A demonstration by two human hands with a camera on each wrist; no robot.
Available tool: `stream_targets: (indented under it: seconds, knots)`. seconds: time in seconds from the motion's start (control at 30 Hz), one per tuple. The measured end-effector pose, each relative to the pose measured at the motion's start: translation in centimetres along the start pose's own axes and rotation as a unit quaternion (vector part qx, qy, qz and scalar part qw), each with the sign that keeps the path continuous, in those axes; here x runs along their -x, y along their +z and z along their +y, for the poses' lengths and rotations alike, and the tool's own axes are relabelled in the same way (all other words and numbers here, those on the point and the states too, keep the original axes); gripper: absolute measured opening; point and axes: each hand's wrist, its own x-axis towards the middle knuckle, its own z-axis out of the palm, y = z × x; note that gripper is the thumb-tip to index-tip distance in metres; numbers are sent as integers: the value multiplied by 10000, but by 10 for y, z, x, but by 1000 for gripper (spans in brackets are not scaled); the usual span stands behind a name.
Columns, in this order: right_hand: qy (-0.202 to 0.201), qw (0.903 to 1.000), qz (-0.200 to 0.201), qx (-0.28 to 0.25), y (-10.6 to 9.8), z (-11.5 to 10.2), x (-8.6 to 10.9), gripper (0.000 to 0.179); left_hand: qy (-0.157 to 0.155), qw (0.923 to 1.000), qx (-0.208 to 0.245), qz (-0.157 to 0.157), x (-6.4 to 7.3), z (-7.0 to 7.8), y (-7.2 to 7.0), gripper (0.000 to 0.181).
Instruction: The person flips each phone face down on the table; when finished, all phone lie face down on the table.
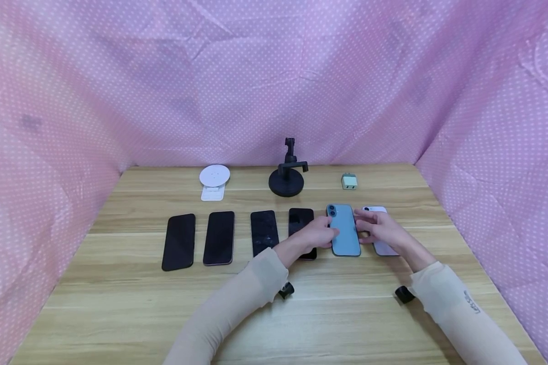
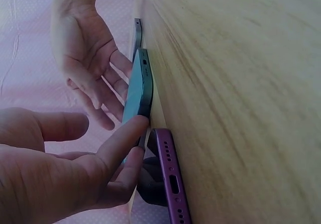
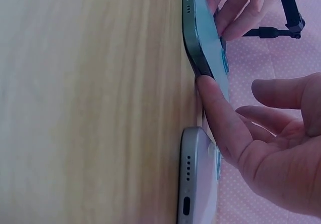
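A teal smartphone (image 1: 347, 241) lies back up, its camera lenses at the far left corner. At its left edge is my left hand (image 1: 316, 234), fingertips against the phone's side (image 2: 145, 93) and the thumb held apart above. My right hand (image 1: 382, 229) has its fingertips at the opposite edge, the index finger low by the tabletop beside the phone's corner (image 3: 198, 58). Under the right hand lies a pale lilac phone (image 1: 383, 248), also back up and partly covered. A dark-screened phone (image 1: 300, 217) with a purple frame (image 2: 169, 169) is partly hidden by the left hand.
Further left, several dark phones lie screen up in a row, among them one phone (image 1: 179, 242) at the far end. Behind stand a white round stand (image 1: 214, 176), a black phone holder (image 1: 286, 183) and a mint charger plug (image 1: 349, 181). Pink dotted cloth (image 1: 274, 81) surrounds the wooden table (image 1: 338, 324).
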Motion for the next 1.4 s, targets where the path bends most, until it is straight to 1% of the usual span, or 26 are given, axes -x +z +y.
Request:
stream_targets:
  seconds: [0.1,0.27,0.4,0.53,0.63,0.7,0.8,0.9,0.97,1.03,1.1,1.17,1.23,1.27,1.33,1.4]
  knots:
    - [-32,10000,7,-29,0,0,0,59,16,9999,-111,-55,2,2,0,57]
    - [-78,9999,-31,-83,1,1,0,60,-51,9992,-397,-63,5,3,1,57]
    - [-38,9999,-22,-99,0,4,0,60,-83,9981,-609,-60,6,2,2,59]
    - [-39,9999,-54,-100,0,4,2,60,45,9952,-973,-57,7,0,2,59]
    - [-194,9998,-32,-43,0,1,4,58,288,9894,-1422,-119,10,-1,-1,62]
    - [-376,9992,55,98,1,-2,4,57,542,9812,-1845,-174,14,-2,-6,65]
    - [-648,9972,250,293,3,-6,4,55,1097,9632,-2449,-161,26,-2,-20,67]
    - [-814,9957,300,334,8,-12,1,56,1710,9372,-3039,103,41,-1,-38,64]
    - [-839,9960,217,219,14,-15,-1,56,1985,9237,-3263,299,51,-2,-52,62]
    - [-839,9964,74,24,20,-18,-4,56,2126,9141,-3421,467,60,-4,-64,60]
    - [-827,9964,-105,-173,27,-21,-8,57,2106,9168,-3358,492,68,-7,-76,60]
    - [-806,9958,-283,-337,34,-23,-11,59,1973,9240,-3240,481,74,-11,-86,61]
    - [-769,9947,-460,-510,40,-23,-14,61,1768,9370,-2984,409,79,-16,-92,63]
    - [-747,9940,-540,-596,42,-24,-14,61,1635,9456,-2791,354,80,-17,-94,64]
    - [-662,9928,-646,-758,45,-23,-14,63,1386,9598,-2426,257,81,-21,-95,65]
    - [-577,9917,-701,-909,47,-21,-14,64,1215,9713,-2036,169,79,-23,-93,65]
